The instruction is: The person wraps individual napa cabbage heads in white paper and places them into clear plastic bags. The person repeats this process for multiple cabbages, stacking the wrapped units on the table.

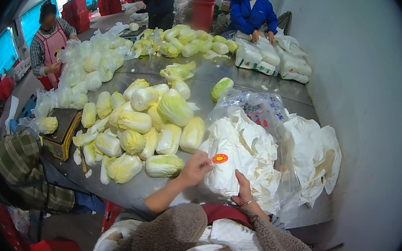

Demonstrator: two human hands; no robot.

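A white wrapped bundle (221, 179) with an orange-red oval sticker (220, 158) lies before me at the table's near edge. My left hand (196, 168) is at the bundle's left side, fingers bent near the sticker; whether they pinch the wrapping is unclear. At its lower right, my right hand (244, 189) holds the bundle, thumb up along the side and the other fingers hidden. More crumpled white wrappings (254, 145) lie behind and right of it, partly in a clear printed plastic bag (262, 104). Napa cabbages (164, 166) are heaped to the left.
Another white crumpled pile (308, 151) lies near the wall (364, 106). A scale (62, 125) and a knife (83, 162) are at the left. Net-wrapped cabbages (97, 59), more bare cabbages (191, 43) and packed bags (263, 58) stand farther back. Several co-workers surround the metal table (206, 71).
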